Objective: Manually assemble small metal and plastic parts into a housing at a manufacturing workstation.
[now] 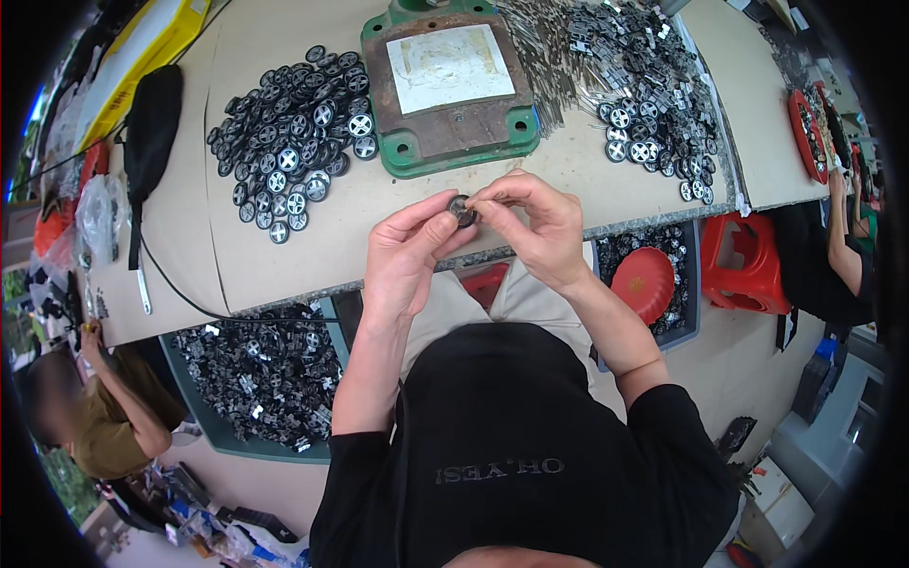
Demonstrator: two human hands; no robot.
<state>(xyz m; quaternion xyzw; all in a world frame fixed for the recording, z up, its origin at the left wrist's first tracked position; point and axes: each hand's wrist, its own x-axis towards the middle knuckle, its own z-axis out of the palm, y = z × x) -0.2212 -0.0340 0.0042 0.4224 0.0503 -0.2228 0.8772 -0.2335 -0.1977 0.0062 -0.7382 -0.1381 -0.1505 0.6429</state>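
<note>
Bright, even light, soft shadows; straight edges bend toward a black rim; a co-worker's head [49,398], lower left, is blurred

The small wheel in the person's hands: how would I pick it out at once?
Find the large green metal base on the table. On its near side, the left hand and right hand hold the small dark wheel. Unlike the wheels heaped left of the base, it is held up.

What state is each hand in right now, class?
Left hand: closed, holding a small black wheel.
Right hand: pinched closed at the wheel; anything held can't be told.
</note>
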